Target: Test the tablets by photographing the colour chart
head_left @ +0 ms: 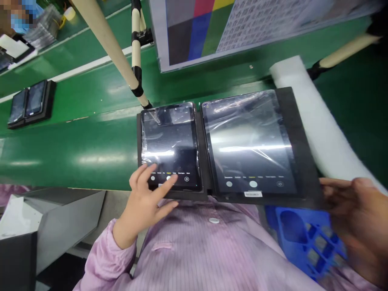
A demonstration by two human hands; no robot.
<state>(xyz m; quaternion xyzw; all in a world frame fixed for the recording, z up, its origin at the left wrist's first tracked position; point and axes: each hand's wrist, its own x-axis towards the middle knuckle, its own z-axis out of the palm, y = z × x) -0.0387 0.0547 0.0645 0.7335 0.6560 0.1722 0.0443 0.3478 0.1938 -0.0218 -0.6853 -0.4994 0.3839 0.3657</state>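
Note:
Two tablets lie side by side in a black foam tray [303, 161] in front of me, each under shiny clear film. Camera-app screens are lit on the left tablet [169, 137] and the right tablet [248, 133]; a small white label sits at the right one's lower edge. My left hand [145, 198] is over the left tablet's lower part with fingers spread, its index fingertip beside the round shutter button. Whether that fingertip touches the glass I cannot tell. At the tray's lower right corner, my right hand [360, 214], partly blurred, grips the edge.
A white foam strip [327, 117] runs along the right. Behind stand a colour chart board [194, 32] and beige pipes [112, 44]. Another tray with tablets [32, 103] lies on the green bench [75, 153] at left. A blue plastic crate [309, 238] is below right.

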